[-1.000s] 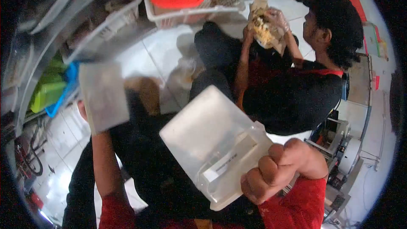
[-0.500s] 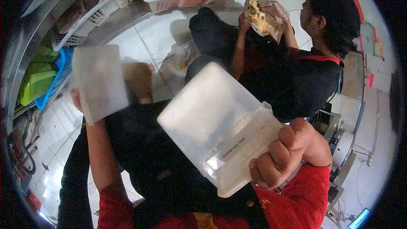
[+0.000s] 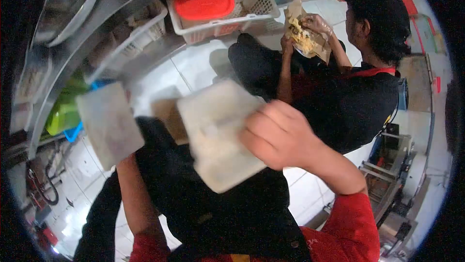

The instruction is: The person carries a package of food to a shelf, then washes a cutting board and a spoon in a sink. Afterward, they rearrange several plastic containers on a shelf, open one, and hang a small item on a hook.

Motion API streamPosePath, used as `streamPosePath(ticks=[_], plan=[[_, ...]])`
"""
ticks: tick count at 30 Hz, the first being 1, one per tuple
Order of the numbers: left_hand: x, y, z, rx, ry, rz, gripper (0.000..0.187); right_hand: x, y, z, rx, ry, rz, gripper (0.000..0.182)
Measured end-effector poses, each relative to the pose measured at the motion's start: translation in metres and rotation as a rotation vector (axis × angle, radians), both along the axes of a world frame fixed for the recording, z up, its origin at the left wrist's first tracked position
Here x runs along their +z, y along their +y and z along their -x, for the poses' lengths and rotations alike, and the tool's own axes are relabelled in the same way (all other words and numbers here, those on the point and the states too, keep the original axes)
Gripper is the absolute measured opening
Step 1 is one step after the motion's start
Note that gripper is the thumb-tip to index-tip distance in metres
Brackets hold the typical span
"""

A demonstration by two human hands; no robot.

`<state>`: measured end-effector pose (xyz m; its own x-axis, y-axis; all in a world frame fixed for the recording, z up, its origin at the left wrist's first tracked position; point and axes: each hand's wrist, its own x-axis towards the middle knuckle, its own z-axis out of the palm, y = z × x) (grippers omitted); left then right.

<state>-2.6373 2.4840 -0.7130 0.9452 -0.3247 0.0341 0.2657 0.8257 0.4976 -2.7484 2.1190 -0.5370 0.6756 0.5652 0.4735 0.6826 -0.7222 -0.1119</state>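
Note:
A frosted, translucent plastic box (image 3: pixel 213 121), blurred by motion, is tilted above my lap. My right hand (image 3: pixel 278 133) is closed on its right side, fingers curled over the edge. To the left, a flat, rectangular translucent lid (image 3: pixel 109 124) is held up at a slant. My left hand is almost wholly hidden behind that lid; only the wrist (image 3: pixel 127 165) shows below it. The box and the lid are apart.
A co-worker (image 3: pixel 348 97) sits at the right, holding brown paper (image 3: pixel 317 44) with yellowish food, one hand gloved. White baskets (image 3: pixel 232 24) stand ahead, one with a red lid (image 3: pixel 203 0) on top. Green containers (image 3: pixel 65 116) are at the left. A metal rack (image 3: pixel 387 165) stands at the right.
My right hand has moved up and left with the box, turning it. The left-hand lid sits lower and slightly tilted. The view has shifted, showing more of the shelf at left.

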Motion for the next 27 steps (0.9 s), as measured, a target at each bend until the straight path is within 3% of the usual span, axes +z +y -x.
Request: streamPosePath(ticks=[4, 6, 8, 9, 12, 13, 15, 17, 18, 20, 21, 24, 26, 27], plan=[[0.024, -0.003, -0.002, -0.073, -0.101, -0.017, 0.072, -0.077, 0.066, -0.052, -0.409, 0.538, -0.327, 0.015], [0.022, 0.000, -0.004, -0.139, -0.134, 0.018, 0.072, -0.157, 0.102, -0.074, -0.370, 0.101, -0.421, 0.019], [0.013, 0.010, -0.008, -0.157, -0.154, 0.110, 0.072, -0.218, 0.127, -0.097, -0.343, 0.194, -0.460, 0.018], [-0.012, 0.039, -0.009, -0.008, 0.042, 0.158, 0.074, -0.252, 0.131, -0.097, -0.363, 0.185, -0.472, 0.018], [-0.003, 0.042, 0.000, 0.026, 0.098, 0.124, 0.073, -0.348, 0.166, -0.100, -0.636, 0.309, -0.260, 0.016], [0.020, 0.013, 0.012, -0.135, 0.057, 0.111, 0.071, -0.377, 0.176, -0.094, -0.717, 0.350, -0.184, 0.016], [0.019, 0.015, 0.016, -0.130, 0.043, 0.079, 0.070, -0.415, 0.187, -0.091, -0.787, 0.384, -0.118, 0.016], [0.023, 0.013, 0.020, -0.121, 0.031, 0.046, 0.069, -0.427, 0.186, -0.077, -0.747, 0.526, -0.452, 0.030], [0.030, 0.008, 0.022, -0.118, 0.040, 0.025, 0.071, -0.411, 0.178, -0.076, -0.746, 0.525, -0.461, 0.030], [0.031, 0.008, 0.023, -0.118, 0.049, 0.000, 0.073, -0.372, 0.163, -0.078, -0.844, 0.952, -0.719, 0.030], [0.028, 0.016, 0.022, -0.108, 0.061, 0.021, 0.070, -0.357, 0.157, -0.076, -0.846, 0.953, -0.727, 0.030], [0.041, -0.001, 0.024, -0.112, 0.050, 0.022, 0.068, -0.303, 0.130, -0.081, -0.896, 1.113, -0.705, 0.029], [0.043, -0.014, 0.022, -0.126, 0.035, 0.003, 0.067, -0.262, 0.106, -0.092, -0.735, 1.345, -0.206, 0.030], [0.042, -0.014, 0.022, -0.154, 0.040, -0.019, 0.067, -0.264, 0.115, -0.094, -0.814, 1.139, -0.147, 0.030]])
